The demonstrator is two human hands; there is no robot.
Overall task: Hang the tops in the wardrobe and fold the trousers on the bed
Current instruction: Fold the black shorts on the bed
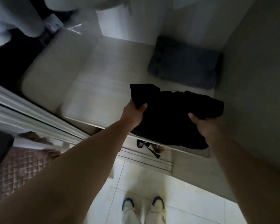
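Observation:
A black garment (171,117) hangs bunched in the air over the wardrobe's pale bottom shelf (90,88). My left hand (133,113) grips its left edge, thumb on top of the cloth. My right hand (204,125) grips its right side, thumb pressed onto the fabric. Both arms reach forward into the open wardrobe. Whether the garment is a top or trousers cannot be told. A folded dark grey-blue garment (184,65) lies on the shelf at the back right.
White clothes (14,18) hang at the upper left inside the wardrobe. The sliding-door track (145,159) runs along the floor with a black strap (145,147) near it. A quilted pink bedspread (18,168) is at the lower left. My shoes stand on white tiles (136,183).

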